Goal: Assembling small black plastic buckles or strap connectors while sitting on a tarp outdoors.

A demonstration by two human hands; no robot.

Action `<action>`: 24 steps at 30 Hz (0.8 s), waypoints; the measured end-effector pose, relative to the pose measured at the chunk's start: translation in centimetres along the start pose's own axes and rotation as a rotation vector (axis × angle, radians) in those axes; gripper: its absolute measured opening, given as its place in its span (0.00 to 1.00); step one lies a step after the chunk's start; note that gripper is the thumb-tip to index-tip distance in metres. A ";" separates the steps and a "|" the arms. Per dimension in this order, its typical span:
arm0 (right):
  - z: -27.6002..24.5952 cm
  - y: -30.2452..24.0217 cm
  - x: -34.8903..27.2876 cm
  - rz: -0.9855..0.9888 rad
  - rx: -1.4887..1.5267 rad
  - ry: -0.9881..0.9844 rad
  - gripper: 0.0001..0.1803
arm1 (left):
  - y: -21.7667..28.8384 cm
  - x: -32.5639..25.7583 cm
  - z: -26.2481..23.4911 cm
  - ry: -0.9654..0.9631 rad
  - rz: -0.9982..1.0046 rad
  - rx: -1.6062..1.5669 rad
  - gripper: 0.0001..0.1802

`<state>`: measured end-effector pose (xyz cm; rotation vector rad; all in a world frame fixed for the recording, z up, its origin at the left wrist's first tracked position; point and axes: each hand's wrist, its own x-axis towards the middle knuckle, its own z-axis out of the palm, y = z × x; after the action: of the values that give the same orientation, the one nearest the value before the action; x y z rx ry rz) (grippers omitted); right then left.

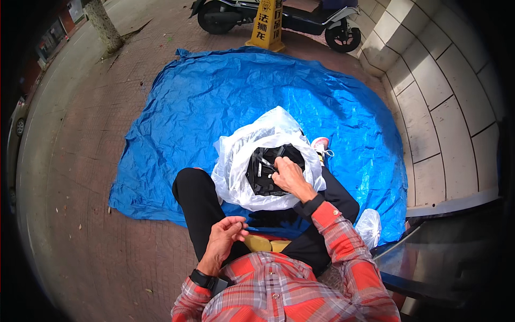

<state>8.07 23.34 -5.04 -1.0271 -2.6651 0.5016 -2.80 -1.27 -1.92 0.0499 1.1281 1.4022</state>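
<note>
My right hand rests, fingers bunched, among dark and silvery pieces inside the white plastic bag at frame centre; my left hand, lower centre, curls nearly closed. I cannot tell whether either grips anything.

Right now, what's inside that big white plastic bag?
Through the opening of the white plastic bag, I see black things and a few small silvery pieces. The right hand covers some of the opening; what's under it, or deeper down, can't be seen.
</note>
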 end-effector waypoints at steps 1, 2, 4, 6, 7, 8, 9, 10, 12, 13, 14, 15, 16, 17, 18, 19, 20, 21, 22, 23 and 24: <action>-1.9 0.4 -0.6 0.088 0.290 -0.074 0.14 | 0.2 0.2 0.2 -0.006 0.013 0.014 0.09; -3.7 0.0 -1.4 0.207 0.492 -0.167 0.19 | 0.3 0.6 0.6 -0.014 0.026 0.026 0.09; -5.5 -0.2 -3.1 0.313 0.818 -0.288 0.25 | 0.9 1.0 1.7 -0.030 0.026 0.024 0.08; -7.3 -1.4 -5.1 0.436 1.095 -0.317 0.29 | 1.2 1.6 2.6 -0.088 0.012 0.043 0.08; -7.7 -1.8 -6.1 0.404 1.124 -0.287 0.33 | 1.2 1.7 3.0 -0.116 0.012 0.040 0.10; -8.1 -2.2 -7.2 0.373 1.152 -0.255 0.36 | 1.4 1.7 3.8 -0.120 0.007 0.048 0.10; -8.1 -2.5 -8.3 0.411 1.198 -0.232 0.42 | 1.9 1.5 4.7 -0.145 0.011 0.042 0.12; -8.3 -3.1 -9.0 0.412 1.219 -0.181 0.43 | 2.0 1.4 5.3 -0.167 0.016 0.036 0.14; -9.1 -4.1 -10.1 0.382 1.135 -0.120 0.39 | 1.9 1.2 5.9 -0.200 0.055 0.078 0.16; -8.9 -4.3 -10.6 0.383 1.144 -0.114 0.39 | 1.9 1.0 6.1 -0.198 0.056 0.080 0.17; -8.6 -4.3 -11.1 0.354 1.119 -0.108 0.33 | 1.8 0.9 6.4 -0.197 0.055 0.082 0.17; -8.4 -4.3 -11.6 0.324 1.094 -0.103 0.28 | 1.8 0.7 6.7 -0.197 0.052 0.091 0.17; -7.8 -4.1 -11.9 0.326 1.102 -0.098 0.28 | 1.9 0.4 7.0 -0.184 0.071 0.098 0.16; -7.2 -3.9 -12.1 0.315 1.171 -0.069 0.23 | 1.8 0.2 7.2 -0.174 0.089 0.103 0.16; -6.9 -3.8 -12.3 0.303 1.238 -0.041 0.18 | 1.7 0.2 7.3 -0.174 0.085 0.111 0.16; -6.6 -4.1 -12.8 0.346 1.383 0.012 0.15 | 1.6 0.3 7.4 -0.180 0.100 0.103 0.14; -6.7 -4.7 -12.9 0.346 1.389 0.010 0.15 | 1.4 0.3 7.4 -0.181 0.118 0.093 0.12; -6.7 -5.3 -13.1 0.335 1.399 0.052 0.15 | 1.3 0.3 7.3 -0.176 0.118 0.096 0.12; -6.7 -5.8 -13.2 0.324 1.407 0.095 0.15 | 1.1 0.3 7.3 -0.187 0.063 0.138 0.11; -6.6 -6.3 -13.3 0.331 1.352 0.114 0.14 | 1.0 0.3 7.3 -0.200 0.008 0.180 0.10; -6.5 -6.8 -13.6 0.331 1.355 0.113 0.14 | 0.9 0.2 7.5 -0.198 0.008 0.182 0.10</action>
<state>16.01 10.84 2.29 -0.8921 -1.3868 1.8294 1.31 3.39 2.44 0.3164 1.0870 1.2682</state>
